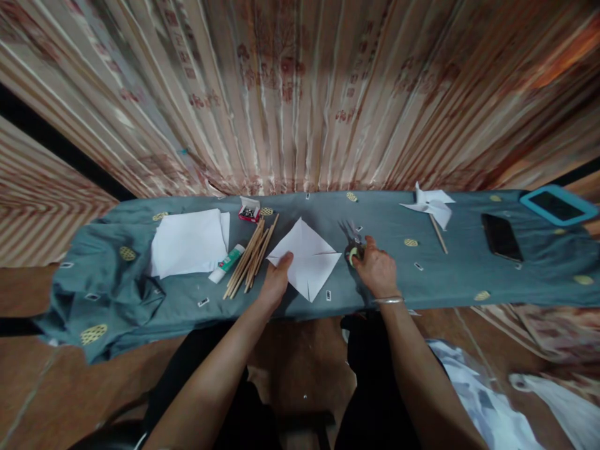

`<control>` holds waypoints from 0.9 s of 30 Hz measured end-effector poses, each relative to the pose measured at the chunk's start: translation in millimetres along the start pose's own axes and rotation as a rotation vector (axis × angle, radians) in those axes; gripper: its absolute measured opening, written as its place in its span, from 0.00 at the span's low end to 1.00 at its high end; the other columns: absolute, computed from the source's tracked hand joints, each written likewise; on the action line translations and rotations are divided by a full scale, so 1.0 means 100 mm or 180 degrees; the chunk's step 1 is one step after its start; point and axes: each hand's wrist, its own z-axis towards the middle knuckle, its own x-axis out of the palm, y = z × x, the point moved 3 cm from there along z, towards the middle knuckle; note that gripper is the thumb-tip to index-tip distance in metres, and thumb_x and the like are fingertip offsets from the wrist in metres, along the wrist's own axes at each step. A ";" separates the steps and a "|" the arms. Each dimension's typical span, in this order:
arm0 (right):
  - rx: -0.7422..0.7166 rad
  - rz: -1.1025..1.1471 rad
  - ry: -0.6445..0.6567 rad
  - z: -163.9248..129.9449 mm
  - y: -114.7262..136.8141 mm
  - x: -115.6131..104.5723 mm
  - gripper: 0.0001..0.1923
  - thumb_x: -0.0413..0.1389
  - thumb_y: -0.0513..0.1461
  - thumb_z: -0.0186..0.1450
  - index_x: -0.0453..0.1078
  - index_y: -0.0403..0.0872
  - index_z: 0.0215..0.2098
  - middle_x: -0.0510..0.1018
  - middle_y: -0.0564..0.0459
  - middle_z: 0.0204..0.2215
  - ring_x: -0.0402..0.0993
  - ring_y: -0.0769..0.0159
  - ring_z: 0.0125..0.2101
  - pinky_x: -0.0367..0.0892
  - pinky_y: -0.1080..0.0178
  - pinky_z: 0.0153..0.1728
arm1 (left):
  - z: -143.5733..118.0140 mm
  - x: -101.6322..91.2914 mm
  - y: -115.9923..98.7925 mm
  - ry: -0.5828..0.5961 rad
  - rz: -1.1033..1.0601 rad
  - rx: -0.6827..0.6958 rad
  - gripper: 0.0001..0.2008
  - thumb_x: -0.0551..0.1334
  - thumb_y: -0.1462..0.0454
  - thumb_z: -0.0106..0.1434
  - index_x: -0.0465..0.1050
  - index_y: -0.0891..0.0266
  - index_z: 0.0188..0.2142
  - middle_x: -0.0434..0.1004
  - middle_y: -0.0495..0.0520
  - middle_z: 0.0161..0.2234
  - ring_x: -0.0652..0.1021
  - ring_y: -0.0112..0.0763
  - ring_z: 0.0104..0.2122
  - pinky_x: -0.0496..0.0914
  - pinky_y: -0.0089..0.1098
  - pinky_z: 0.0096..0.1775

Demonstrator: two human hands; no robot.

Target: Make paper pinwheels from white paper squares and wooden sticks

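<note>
My left hand grips the left corner of a white square of paper, its thumb on top. The paper is turned like a diamond, with slits running inward from its right and bottom corners and creases across it. To the right, my right hand has its fingers at the green-and-black handles of a pair of scissors. The blades point away from me, low over the cloth. Whether the scissors rest on the cloth or are slightly raised, I cannot tell.
Left of the paper are wooden sticks, a glue tube, a small red box and stacked white sheets. Rightward lie a paper pinwheel on a stick, a phone and a blue-framed tablet. A curtain hangs behind.
</note>
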 end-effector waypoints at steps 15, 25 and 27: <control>-0.0320 -0.0053 -0.0381 0.13 -0.08 0.06 0.13 0.54 0.42 0.66 0.74 0.42 0.41 0.81 0.38 0.37 0.76 0.51 0.38 0.66 0.57 0.38 | 0.14 -0.11 -0.22 0.0518 0.2184 0.0909 0.26 0.65 0.61 0.57 0.68 0.64 0.55 0.77 0.61 0.50 0.77 0.46 0.50 0.69 0.47 0.54; -0.1508 0.1146 -0.0913 0.02 0.39 0.12 0.12 0.49 0.36 0.68 0.75 0.44 0.40 0.79 0.43 0.44 0.72 0.55 0.47 0.66 0.55 0.50 | -0.17 0.03 -0.17 0.1760 0.4838 0.3073 0.16 0.54 0.70 0.66 0.72 0.63 0.51 0.76 0.58 0.53 0.71 0.42 0.56 0.64 0.48 0.59; -0.1534 0.1153 -0.0851 0.02 0.57 0.22 0.10 0.50 0.36 0.66 0.74 0.45 0.35 0.79 0.43 0.43 0.72 0.56 0.45 0.67 0.56 0.48 | -0.20 0.07 -0.02 0.1894 0.5111 0.2914 0.16 0.55 0.69 0.66 0.70 0.65 0.53 0.73 0.60 0.56 0.69 0.44 0.58 0.62 0.50 0.61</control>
